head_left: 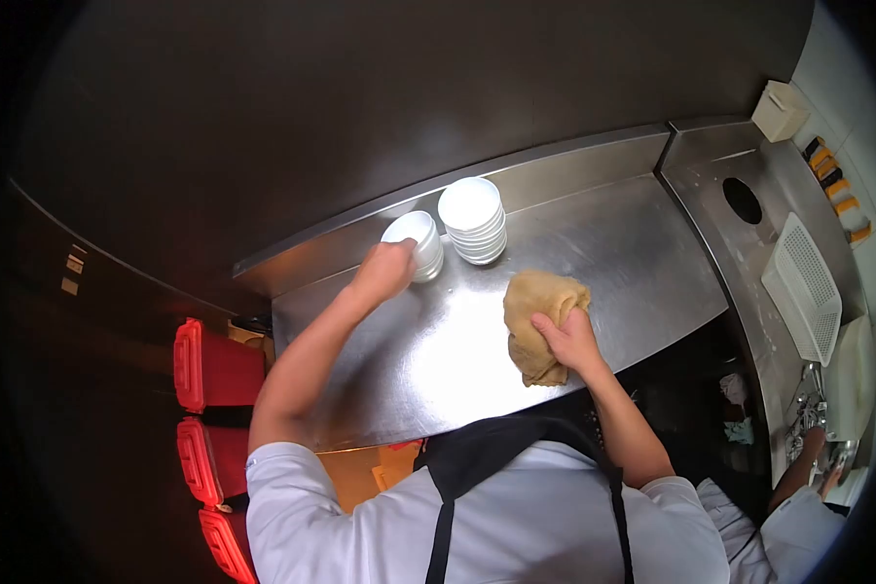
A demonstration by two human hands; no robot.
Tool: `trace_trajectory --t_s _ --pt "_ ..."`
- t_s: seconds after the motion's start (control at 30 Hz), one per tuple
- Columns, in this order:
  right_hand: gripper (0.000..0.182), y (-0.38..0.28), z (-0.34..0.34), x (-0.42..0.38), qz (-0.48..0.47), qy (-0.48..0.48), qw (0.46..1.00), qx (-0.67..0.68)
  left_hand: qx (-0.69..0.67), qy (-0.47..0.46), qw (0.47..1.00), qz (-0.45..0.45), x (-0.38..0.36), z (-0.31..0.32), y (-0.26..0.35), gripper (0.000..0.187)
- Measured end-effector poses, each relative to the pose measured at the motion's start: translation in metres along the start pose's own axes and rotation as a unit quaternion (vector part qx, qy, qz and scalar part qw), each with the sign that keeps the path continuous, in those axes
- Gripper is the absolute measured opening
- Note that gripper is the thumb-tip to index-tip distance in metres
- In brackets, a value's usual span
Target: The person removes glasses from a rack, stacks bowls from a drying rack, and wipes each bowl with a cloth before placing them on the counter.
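Note:
My left hand (384, 272) is closed on the near rim of the top white bowl in the left stack of bowls (425, 263). Just right of it, against the back of the steel counter, rises a taller stack of white bowls (481, 238). A tan cloth (540, 316) is bunched in my right hand (569, 338), thumb on top and the fingers partly hidden in its folds. The cloth is held above the counter's front part, apart from both stacks.
The steel counter (633, 243) has a raised back edge. To the right, a steel worktop with a round hole (742, 200) carries a white perforated basket (804, 287) and metal utensils (806, 409), near a co-worker's hand (813, 440). Red lidded bins (219, 365) line the left.

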State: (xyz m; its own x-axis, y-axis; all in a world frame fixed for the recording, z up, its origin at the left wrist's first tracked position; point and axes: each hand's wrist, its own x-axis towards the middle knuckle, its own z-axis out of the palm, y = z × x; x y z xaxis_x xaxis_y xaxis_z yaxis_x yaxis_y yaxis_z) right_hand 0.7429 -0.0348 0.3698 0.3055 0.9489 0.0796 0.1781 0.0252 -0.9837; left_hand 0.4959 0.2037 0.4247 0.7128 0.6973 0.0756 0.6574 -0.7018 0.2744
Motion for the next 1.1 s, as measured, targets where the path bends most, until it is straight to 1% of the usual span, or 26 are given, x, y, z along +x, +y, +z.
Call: trace_trajectory --t_s 0.03,0.13,0.23,0.33,0.43,0.53,0.63,0.73,0.83,0.93,1.03,1.1 --pt "0.036 0.005 -0.003 0.0 -0.001 0.011 1.0 0.019 -0.029 0.024 0.999 -0.002 -0.001 0.003 -0.002 0.018" --pt "0.036 0.018 -0.009 -0.001 -0.017 0.018 0.999 0.031 -0.035 0.089 0.995 0.031 -0.004 0.019 -0.007 0.021" --pt "0.035 0.016 -0.009 0.002 -0.019 -0.009 0.996 0.089 -0.006 0.03 0.999 -0.017 0.0 0.007 0.005 0.022" --pt "0.034 0.005 -0.013 0.007 -0.009 -0.045 0.996 0.07 0.012 -0.042 0.998 -0.038 0.012 -0.013 0.017 0.023" --pt "0.036 0.007 -0.018 0.008 -0.013 -0.054 0.997 0.044 0.013 -0.026 0.999 -0.021 0.016 -0.022 0.013 0.023" --pt "0.039 0.012 -0.024 0.004 -0.022 -0.034 0.999 0.013 0.007 -0.025 1.0 -0.014 0.013 -0.022 0.007 0.021" --pt "0.041 0.016 -0.028 -0.001 -0.008 -0.034 0.999 0.024 0.048 -0.048 0.997 -0.034 0.011 -0.013 0.017 0.02" --pt "0.041 0.016 -0.027 -0.003 -0.014 -0.033 0.999 0.02 0.09 -0.041 0.995 0.016 0.011 -0.008 0.013 0.014" --pt "0.04 0.015 -0.024 -0.002 -0.02 -0.026 0.999 0.035 0.102 -0.059 0.993 -0.003 0.017 -0.002 0.003 0.022" --pt "0.039 0.007 -0.024 -0.003 -0.015 -0.03 0.999 0.023 0.044 -0.083 0.995 -0.035 0.018 -0.023 0.012 0.025" --pt "0.038 0.009 -0.02 -0.006 -0.026 -0.017 0.999 0.044 0.009 -0.178 0.983 -0.04 0.029 -0.026 -0.011 0.026" --pt "0.037 0.013 -0.018 -0.008 -0.024 -0.007 0.999 0.047 -0.045 -0.127 0.987 -0.09 0.026 -0.031 -0.005 0.024"
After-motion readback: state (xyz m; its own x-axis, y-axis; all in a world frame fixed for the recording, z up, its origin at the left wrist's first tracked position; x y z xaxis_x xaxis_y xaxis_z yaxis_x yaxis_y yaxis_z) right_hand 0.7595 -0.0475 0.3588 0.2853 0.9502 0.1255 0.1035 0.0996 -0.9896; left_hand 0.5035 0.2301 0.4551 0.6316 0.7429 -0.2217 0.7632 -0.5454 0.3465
